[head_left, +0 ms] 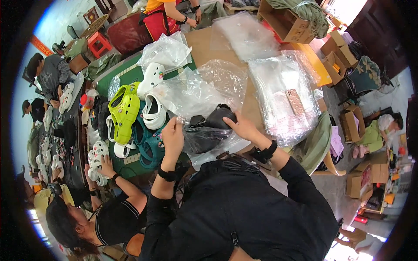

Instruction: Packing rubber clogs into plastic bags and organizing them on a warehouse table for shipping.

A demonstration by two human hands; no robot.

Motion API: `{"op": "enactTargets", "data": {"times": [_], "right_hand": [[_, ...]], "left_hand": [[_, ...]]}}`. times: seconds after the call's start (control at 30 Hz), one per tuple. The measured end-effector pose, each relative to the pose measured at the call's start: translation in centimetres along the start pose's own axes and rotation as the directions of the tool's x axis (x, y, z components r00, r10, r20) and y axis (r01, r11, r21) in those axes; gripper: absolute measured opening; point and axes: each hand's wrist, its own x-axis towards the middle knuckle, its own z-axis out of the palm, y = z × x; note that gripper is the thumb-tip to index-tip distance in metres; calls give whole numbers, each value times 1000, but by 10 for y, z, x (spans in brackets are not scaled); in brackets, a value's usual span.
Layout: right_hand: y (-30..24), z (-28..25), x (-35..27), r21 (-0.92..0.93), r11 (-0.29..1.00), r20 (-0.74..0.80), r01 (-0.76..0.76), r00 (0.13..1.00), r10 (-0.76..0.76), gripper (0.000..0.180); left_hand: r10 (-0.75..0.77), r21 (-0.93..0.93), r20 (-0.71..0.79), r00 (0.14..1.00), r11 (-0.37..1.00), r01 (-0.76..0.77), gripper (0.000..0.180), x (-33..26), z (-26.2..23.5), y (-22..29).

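Observation:
In front of me lies a pair of black clogs [220, 117], partly inside a clear plastic bag [209, 135]. The fingers of my left hand [173, 135] pinch the bag's edge at its left side. My right hand [242, 128] grips the right end of the clogs, thumb on top; its lower fingers are hidden. Left of the bag are teal clogs [152, 148], white clogs [154, 111] and lime-green clogs [125, 114]. Loose clear bags [222, 78] lie just beyond the black clogs.
A stack of clear bags [274, 95] with a phone in a pink case [295, 102] on it lies to the right. At my left, a co-worker's hand [106, 166] touches a white clog [98, 152]. Across the table stands another person [163, 19]. Cardboard boxes [339, 50] stand at far right.

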Motion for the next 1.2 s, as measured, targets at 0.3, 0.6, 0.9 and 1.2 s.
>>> {"op": "enactTargets", "data": {"times": [0.3,0.6,0.9,1.2], "right_hand": [[-17,-3,-8,409,913,329,-6,934,-141,46],[-41,-4,-10,549,835,303,-38,940,-156,43],[-29,-45,18,301,948,522,100,815,-252,39],[-25,-54,36,188,917,618,352,683,-389,36]], "left_hand": [[219,-36,467,857,973,-228,63,-40,-11,-20],[418,340,434,798,744,-575,70,-86,1,-31],[490,242,257,833,802,-546,10,-76,-24,-43],[224,0,33,974,975,-224,16,-76,-30,-36]]}}
